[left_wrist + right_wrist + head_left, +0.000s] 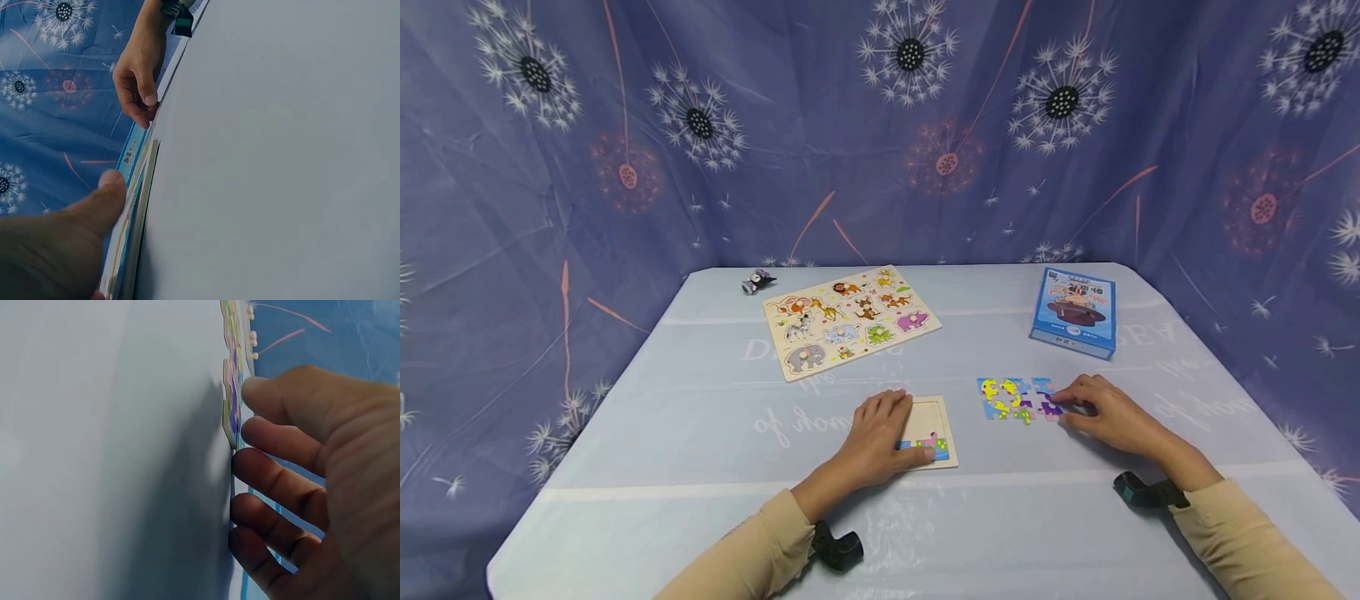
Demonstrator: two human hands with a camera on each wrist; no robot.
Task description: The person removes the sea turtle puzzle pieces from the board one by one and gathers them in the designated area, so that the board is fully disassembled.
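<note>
My left hand (874, 437) rests over the left side of a small wooden puzzle tray (952, 433), its thumb on the puzzle pieces along the tray's lower edge. Those pieces (932, 446) show blue, green and pink; the upper part of the tray is bare wood, and its left side is hidden under the hand. To the right, loose jigsaw pieces (1000, 398) in yellow, blue and purple lie flat in a cluster. My right hand (1105, 412) is at their right end, thumb and loosely bent fingertips right at a purple puzzle piece (234, 419).
A wooden animal peg puzzle board (850, 321) lies at the back left, with a small dark-and-white figure (758, 281) beyond its corner. At the back right lies a blue picture box (1073, 312). A patterned curtain (820, 167) hangs behind the table.
</note>
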